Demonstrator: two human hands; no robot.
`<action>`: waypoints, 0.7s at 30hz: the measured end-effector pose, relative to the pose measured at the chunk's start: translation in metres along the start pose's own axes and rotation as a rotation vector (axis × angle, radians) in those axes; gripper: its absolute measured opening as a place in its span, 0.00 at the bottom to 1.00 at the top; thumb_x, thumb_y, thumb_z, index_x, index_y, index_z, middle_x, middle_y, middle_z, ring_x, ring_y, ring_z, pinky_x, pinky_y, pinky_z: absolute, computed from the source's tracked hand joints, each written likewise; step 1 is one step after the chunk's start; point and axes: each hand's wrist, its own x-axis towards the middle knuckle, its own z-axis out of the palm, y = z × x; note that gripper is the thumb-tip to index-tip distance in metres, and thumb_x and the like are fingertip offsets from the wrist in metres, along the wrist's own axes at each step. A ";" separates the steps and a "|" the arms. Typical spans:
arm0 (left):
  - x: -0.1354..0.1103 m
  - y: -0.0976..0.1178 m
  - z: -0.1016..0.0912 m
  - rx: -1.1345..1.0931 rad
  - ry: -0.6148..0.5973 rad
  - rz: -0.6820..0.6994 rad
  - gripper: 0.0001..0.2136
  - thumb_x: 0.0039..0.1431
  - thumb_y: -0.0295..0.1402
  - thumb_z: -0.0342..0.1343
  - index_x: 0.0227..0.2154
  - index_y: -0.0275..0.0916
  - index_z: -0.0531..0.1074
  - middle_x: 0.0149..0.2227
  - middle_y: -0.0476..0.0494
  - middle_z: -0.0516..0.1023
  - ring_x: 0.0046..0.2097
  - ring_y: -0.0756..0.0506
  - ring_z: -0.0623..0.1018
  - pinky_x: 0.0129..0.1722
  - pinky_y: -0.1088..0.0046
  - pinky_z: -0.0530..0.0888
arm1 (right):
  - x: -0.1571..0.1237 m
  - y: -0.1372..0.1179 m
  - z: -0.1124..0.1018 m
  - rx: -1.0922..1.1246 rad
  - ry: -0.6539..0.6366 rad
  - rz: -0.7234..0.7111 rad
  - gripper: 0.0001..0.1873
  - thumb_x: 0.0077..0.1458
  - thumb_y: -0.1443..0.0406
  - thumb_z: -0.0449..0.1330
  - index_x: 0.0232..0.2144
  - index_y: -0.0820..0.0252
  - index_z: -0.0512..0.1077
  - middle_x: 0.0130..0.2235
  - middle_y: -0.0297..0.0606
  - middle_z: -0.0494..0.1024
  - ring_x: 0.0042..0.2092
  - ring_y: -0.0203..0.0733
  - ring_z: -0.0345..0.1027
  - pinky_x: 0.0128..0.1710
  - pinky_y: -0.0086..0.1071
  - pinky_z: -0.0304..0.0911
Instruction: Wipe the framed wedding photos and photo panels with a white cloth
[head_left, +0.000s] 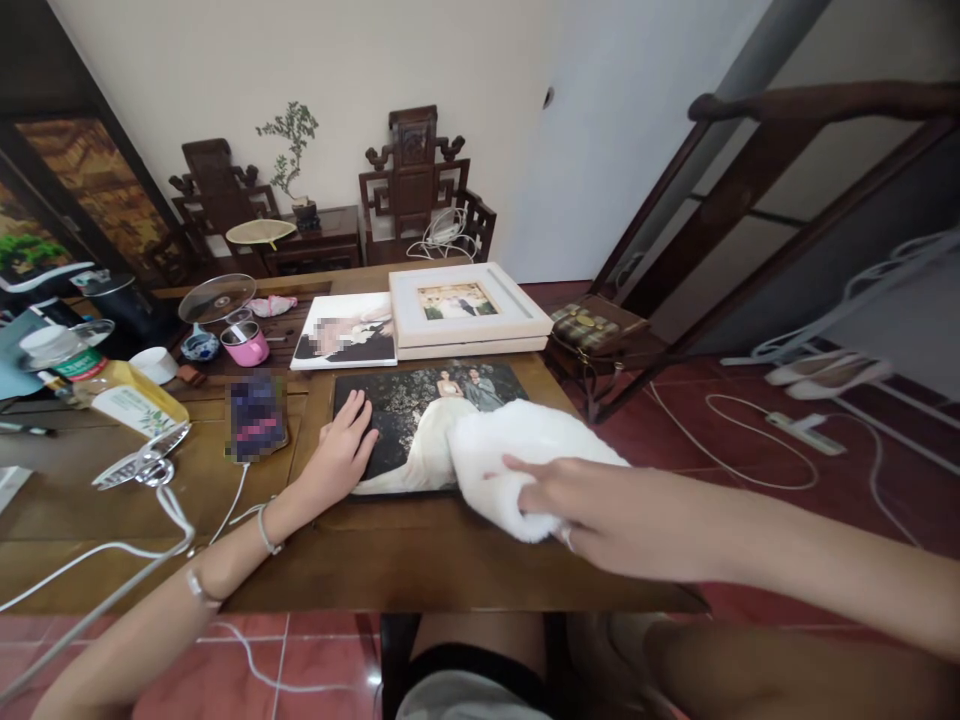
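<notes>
A dark wedding photo panel [405, 400] lies flat on the wooden table [337, 570]. Across its left edge rests my left hand [343, 445], fingers stretched out and flat. My right hand [562, 500] grips a fluffy white cloth [525, 450], which covers the panel's right part and hangs past its near edge. The fingers curl into the cloth, so their tips are partly hidden. Just behind the panel are a white-edged photo panel [352, 345] and a pale box [472, 335] with a wedding picture [459, 301] in its lid.
Left on the table stand a bottle of yellow liquid [139, 400], a pink cup [245, 345], a phone [256, 415] on a cable and a hair claw clip [142, 462]. A dark wooden chair [750, 190] and a bag [596, 325] are at the right, beyond the table edge.
</notes>
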 end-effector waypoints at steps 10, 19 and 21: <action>-0.002 0.002 -0.002 -0.005 0.004 0.002 0.21 0.68 0.34 0.41 0.60 0.33 0.60 0.68 0.30 0.54 0.70 0.39 0.52 0.63 0.50 0.60 | 0.024 0.011 0.009 -0.205 0.151 -0.092 0.19 0.48 0.78 0.52 0.39 0.63 0.75 0.58 0.55 0.68 0.58 0.59 0.64 0.50 0.46 0.65; 0.000 0.001 -0.001 0.012 -0.005 0.007 0.21 0.68 0.33 0.42 0.60 0.33 0.60 0.68 0.29 0.55 0.69 0.39 0.52 0.63 0.50 0.60 | 0.093 0.038 -0.012 -0.286 0.310 -0.069 0.15 0.54 0.74 0.52 0.42 0.66 0.73 0.56 0.58 0.68 0.61 0.61 0.58 0.54 0.50 0.61; 0.000 0.000 0.000 0.010 0.003 0.009 0.20 0.68 0.34 0.41 0.60 0.34 0.60 0.68 0.29 0.55 0.70 0.39 0.52 0.63 0.51 0.60 | 0.097 0.036 -0.011 -0.270 0.326 -0.048 0.16 0.53 0.75 0.52 0.43 0.67 0.72 0.59 0.59 0.66 0.63 0.62 0.56 0.54 0.51 0.61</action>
